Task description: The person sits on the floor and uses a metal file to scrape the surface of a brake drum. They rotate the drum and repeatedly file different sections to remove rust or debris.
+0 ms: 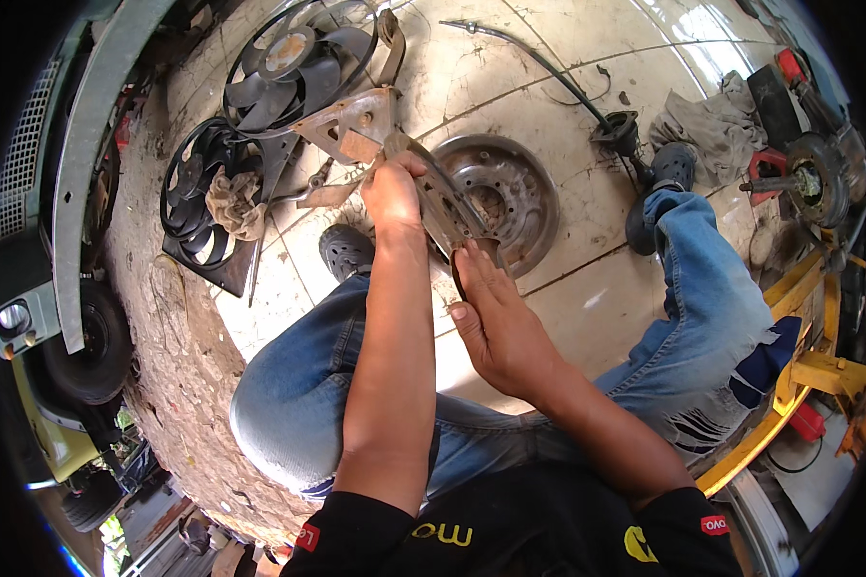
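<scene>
My left hand [393, 190] is closed around the upper end of a long, curved grey metal piece with holes [438, 197]; its exact kind is hard to tell. Against the lower end of that piece lies my right hand [500, 317], fingers stretched out flat and thumb apart. Behind the held piece, a round metal disc [546, 207] with a central opening and several holes rests on the tiles. A small brown rectangular piece [359, 147] shows just beyond my left hand, in front of a rusty metal bracket [342, 120].
Two black fans [293, 58] lie at the far left, with a crumpled cloth [236, 204] on the nearer one. A dark cable [548, 67] runs across the tiles. To the right are a grey rag [712, 125], a hub-like part [818, 178] and a yellow metal frame [827, 370].
</scene>
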`<state>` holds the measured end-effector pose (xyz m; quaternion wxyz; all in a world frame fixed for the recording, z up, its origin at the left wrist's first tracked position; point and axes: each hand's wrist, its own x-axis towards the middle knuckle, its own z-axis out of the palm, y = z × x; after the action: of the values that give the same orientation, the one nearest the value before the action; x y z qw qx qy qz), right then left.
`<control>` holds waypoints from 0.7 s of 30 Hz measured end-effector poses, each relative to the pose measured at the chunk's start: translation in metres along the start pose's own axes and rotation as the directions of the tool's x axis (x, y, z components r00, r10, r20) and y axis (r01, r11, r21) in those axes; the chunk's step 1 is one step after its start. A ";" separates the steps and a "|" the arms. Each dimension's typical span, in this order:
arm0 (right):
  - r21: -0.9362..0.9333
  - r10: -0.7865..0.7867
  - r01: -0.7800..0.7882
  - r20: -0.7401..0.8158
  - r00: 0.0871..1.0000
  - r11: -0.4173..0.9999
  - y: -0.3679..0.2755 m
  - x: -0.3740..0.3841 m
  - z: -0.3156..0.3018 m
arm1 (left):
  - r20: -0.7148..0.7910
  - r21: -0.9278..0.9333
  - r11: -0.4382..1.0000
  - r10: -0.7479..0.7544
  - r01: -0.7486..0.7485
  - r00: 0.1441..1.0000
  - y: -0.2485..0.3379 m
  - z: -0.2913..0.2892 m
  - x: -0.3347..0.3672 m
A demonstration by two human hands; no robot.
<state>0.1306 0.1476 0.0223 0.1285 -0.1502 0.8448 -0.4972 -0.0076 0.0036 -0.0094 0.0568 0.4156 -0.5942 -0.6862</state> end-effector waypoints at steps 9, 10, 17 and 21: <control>0.026 0.011 -0.012 0.015 1.000 1.000 0.002 0.000 0.009 | -0.041 0.017 0.996 -0.081 0.082 0.996 -0.006 -0.013 0.015; 0.014 0.006 -0.006 0.019 1.000 1.000 0.002 -0.002 0.008 | -0.021 0.005 0.998 -0.062 0.062 0.998 -0.006 -0.014 0.012; 0.037 0.062 -0.065 0.079 0.995 0.997 0.002 -0.002 0.006 | 0.011 -0.050 0.995 -0.089 0.090 0.996 -0.017 -0.021 0.029; 0.033 0.068 -0.071 0.083 0.994 0.997 0.006 -0.003 0.002 | -0.001 -0.036 0.989 -0.145 0.145 0.989 -0.017 -0.017 0.026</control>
<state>0.1334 0.1494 0.0166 0.1828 -0.1388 0.8344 -0.5011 -0.0062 -0.0197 -0.0362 0.0156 0.4579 -0.5499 -0.6983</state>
